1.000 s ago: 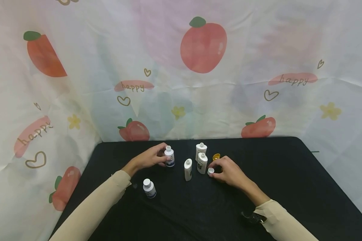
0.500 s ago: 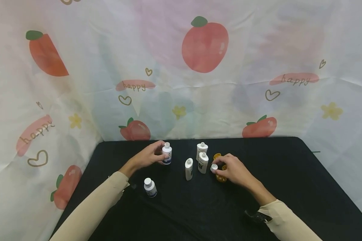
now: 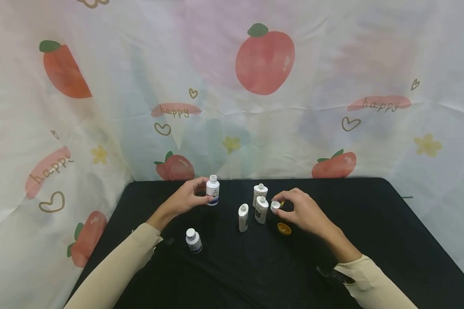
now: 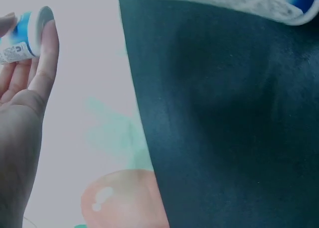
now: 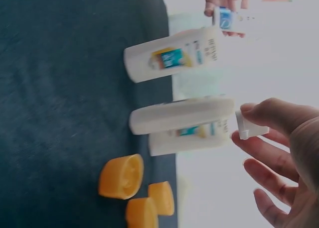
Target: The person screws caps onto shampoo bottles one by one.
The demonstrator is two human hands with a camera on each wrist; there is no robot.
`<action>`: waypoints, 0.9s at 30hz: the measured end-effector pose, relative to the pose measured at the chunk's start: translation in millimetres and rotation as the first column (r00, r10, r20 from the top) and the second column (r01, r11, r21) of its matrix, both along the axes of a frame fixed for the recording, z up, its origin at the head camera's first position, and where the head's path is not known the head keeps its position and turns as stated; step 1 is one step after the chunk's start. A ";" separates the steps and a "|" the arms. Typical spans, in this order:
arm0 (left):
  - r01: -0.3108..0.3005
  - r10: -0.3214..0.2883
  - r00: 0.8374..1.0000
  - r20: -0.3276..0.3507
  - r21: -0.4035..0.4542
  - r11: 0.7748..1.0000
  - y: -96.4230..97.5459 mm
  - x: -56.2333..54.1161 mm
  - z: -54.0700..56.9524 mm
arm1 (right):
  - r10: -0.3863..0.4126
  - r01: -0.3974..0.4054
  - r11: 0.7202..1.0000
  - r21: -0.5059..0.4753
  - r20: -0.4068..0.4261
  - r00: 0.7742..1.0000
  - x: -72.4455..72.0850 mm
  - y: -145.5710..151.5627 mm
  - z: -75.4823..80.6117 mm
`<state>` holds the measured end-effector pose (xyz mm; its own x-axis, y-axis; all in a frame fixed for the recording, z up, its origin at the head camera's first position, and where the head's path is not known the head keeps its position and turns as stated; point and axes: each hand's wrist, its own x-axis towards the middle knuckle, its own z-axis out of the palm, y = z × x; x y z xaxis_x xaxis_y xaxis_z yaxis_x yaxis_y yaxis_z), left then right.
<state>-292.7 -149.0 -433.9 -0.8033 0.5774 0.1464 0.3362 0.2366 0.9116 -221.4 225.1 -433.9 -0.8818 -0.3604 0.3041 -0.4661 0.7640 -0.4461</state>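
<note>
Leftmost, a beige long sleeve (image 3: 116,259) reaches in over the black counter (image 3: 232,274); from it, the person's left hand (image 3: 183,199) grips a small white round plastic bottle with a blue-and-white label (image 3: 212,192), fingers and thumb wrapped about its sides. Bottle held upright, bare neck up, its base raised off the counter. Nearer the person, just below that hand in the head view, a similar white round bottle with its white cap on (image 3: 193,241) stands upright. Mid-counter, three flat-sided white plastic bottles with narrow bare necks stand upright: one slim and edge-on (image 3: 243,218), then a pair close together, the front one (image 3: 261,210) partly covering the rear one (image 3: 260,192). Just right of the pair, a small white cap (image 3: 275,207) is pinched between thumb and forefinger of the right hand (image 3: 304,209), its other fingers spread loosely; the right wrist view shows the cap in the air by the bottle tops. Below it, three orange-yellow plastic caps (image 5: 121,177) lie on the counter, close together.
</note>
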 end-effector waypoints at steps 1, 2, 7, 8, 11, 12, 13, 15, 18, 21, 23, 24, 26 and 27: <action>-0.009 0.009 1.000 -0.015 -0.004 1.000 -1.0 0.9 1.5 | 0.009 -0.009 1.000 -0.005 -0.011 1.000 0.1 -1.1 2.2; -0.017 0.017 0.999 -0.027 -0.006 1.000 -2.1 1.5 2.4 | 0.017 -0.018 1.000 -0.015 -0.020 1.000 0.2 -2.4 4.5; -0.036 0.036 0.999 -0.009 0.035 0.999 -5.4 7.0 8.6 | 0.073 -0.077 0.994 -0.081 -0.055 0.996 1.1 -10.0 16.3; -0.035 0.036 0.999 -0.002 0.052 0.998 -5.3 8.3 10.2 | 0.083 -0.089 0.991 -0.101 -0.057 0.995 1.4 -11.8 19.0; -0.042 0.041 0.999 0.012 0.098 0.994 -3.0 14.3 16.0 | 0.098 -0.106 0.983 -0.149 -0.062 0.993 1.6 -17.9 27.0; -0.044 0.043 0.999 0.014 0.113 0.993 -1.7 16.6 18.2 | 0.098 -0.108 0.981 -0.164 -0.064 0.993 1.7 -20.1 29.8; -0.049 0.048 0.999 0.010 0.123 0.991 -0.4 18.9 20.1 | 0.099 -0.109 0.978 -0.176 -0.066 0.993 1.6 -22.3 32.4; -0.059 0.058 0.998 0.015 0.144 0.988 2.5 23.9 24.0 | 0.094 -0.106 0.976 -0.190 -0.072 0.993 1.1 -26.1 36.9; -0.073 0.071 0.997 0.019 0.165 0.984 6.9 31.0 28.9 | 0.095 -0.110 0.973 -0.204 -0.082 0.992 0.1 -30.9 42.7; -0.085 0.081 0.996 0.025 0.184 0.979 11.0 36.7 32.0 | 0.119 -0.137 0.966 -0.221 -0.093 0.989 -1.2 -35.0 47.7; -0.088 0.085 0.996 0.024 0.199 0.976 13.6 39.0 32.8 | 0.139 -0.158 0.959 -0.234 -0.097 0.986 -1.9 -37.3 51.1; -0.090 0.087 0.996 0.024 0.206 0.974 14.9 40.0 33.2 | 0.147 -0.167 0.956 -0.243 -0.097 0.984 -2.0 -38.4 53.0; -0.092 0.089 0.996 0.025 0.222 0.971 17.4 41.6 33.5 | 0.159 -0.177 0.948 -0.264 -0.087 0.983 -2.3 -40.2 56.7; -0.095 0.091 0.996 0.025 0.230 0.969 18.6 42.4 33.7 | 0.160 -0.176 0.947 -0.270 -0.079 0.984 -2.6 -41.2 58.5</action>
